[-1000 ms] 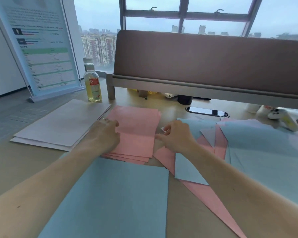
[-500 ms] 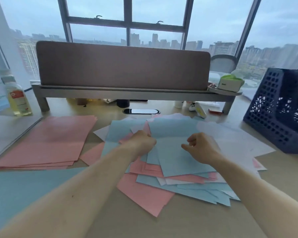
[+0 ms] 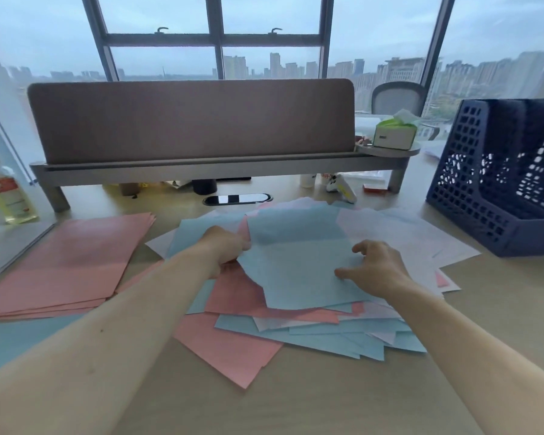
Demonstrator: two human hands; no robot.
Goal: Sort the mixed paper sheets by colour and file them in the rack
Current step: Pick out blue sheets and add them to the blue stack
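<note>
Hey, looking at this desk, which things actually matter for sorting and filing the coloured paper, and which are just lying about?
For the job:
mixed pile
blue sheet on top of it
pink stack
blue paper at near left
rack

Lying about:
bottle
tissue box
chair
desk screen

Single head-worn wide-angle view, forward and down.
It looks closely over the pale wooden desk (image 3: pixel 296 403), the top pale blue paper sheet (image 3: pixel 296 262) mid-frame, facing a brown fabric desk divider (image 3: pixel 189 120) and tall window (image 3: pixel 264 14); a dark blue perforated plastic rack (image 3: pixel 471 183) sits at the right edge.
</note>
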